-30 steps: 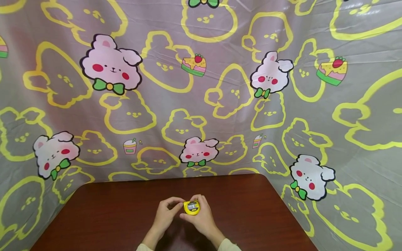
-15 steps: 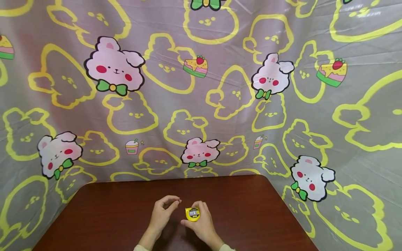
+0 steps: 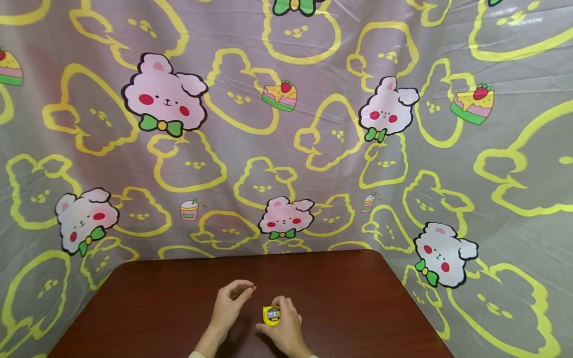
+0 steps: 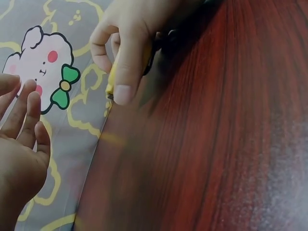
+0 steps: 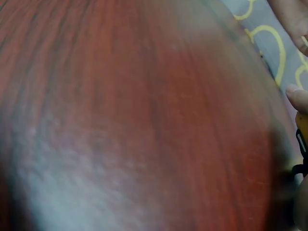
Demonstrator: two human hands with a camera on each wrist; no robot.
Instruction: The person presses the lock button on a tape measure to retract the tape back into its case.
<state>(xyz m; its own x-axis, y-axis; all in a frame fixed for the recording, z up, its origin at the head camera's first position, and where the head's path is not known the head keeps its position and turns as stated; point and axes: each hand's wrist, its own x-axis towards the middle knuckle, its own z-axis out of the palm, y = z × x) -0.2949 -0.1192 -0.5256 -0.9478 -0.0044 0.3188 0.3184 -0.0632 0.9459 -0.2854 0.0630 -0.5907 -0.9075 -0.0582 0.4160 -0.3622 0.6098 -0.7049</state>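
A yellow tape measure [image 3: 271, 315] with a grey and black label is gripped by my right hand [image 3: 288, 328], thumb on the near side and fingers on the far side. My left hand [image 3: 227, 307] hovers to its left, apart from it, fingers loosely bent with nothing seen between them. In the left wrist view the left hand [image 4: 21, 154] shows spread, bent fingers, while the right hand [image 4: 132, 33] covers much of the tape measure [image 4: 146, 57]. Only a slice of the tape measure [image 5: 302, 124] and a black strap-like part appear at the right wrist view's edge.
Both hands are over a dark red-brown wooden table [image 3: 179, 303] with rounded far corners. A grey curtain [image 3: 313, 164] printed with rabbits and yellow outlines surrounds its back and sides.
The left hand has come away from the tape measure and moved slightly left. The right hand has drawn the tape measure nearer to me and lower in view.
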